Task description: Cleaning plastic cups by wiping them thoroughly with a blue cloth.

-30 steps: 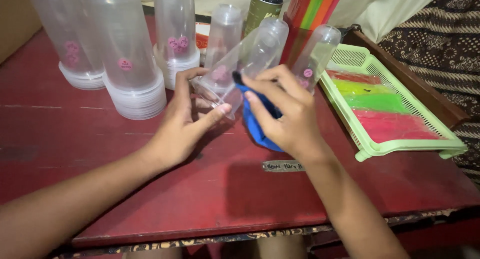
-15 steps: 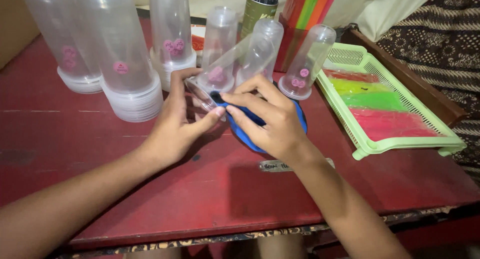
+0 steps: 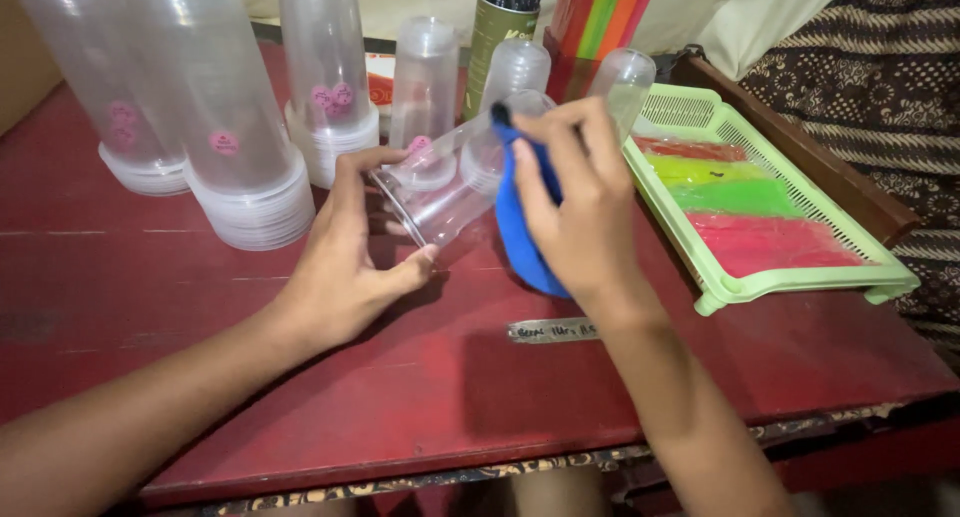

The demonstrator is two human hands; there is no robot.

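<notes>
Holding a clear plastic cup (image 3: 440, 199) on its side over the red wooden worktop (image 3: 450, 377), with a blue balloon (image 3: 522, 232) pinched beside it.

Left hand (image 3: 355, 267) wrapping the cup's open rim, thumb below and fingers (image 3: 352, 172) curled over the top, the cup tilting up and away toward the right. Right hand (image 3: 570, 202) clenching the balloon, fingers (image 3: 560, 127) nipping its dark neck just above the cup's far end, the blue body hanging down against the palm, close to the worktop. Standing behind: tall stacks of clear plastic cups with pink round stickers (image 3: 235, 127), smaller upturned clear cups (image 3: 425, 72), and a dark green cylindrical tin (image 3: 492, 42). Lying to the right: a pale green slotted plastic tray (image 3: 800, 282) holding red, green and yellow sheets.
</notes>
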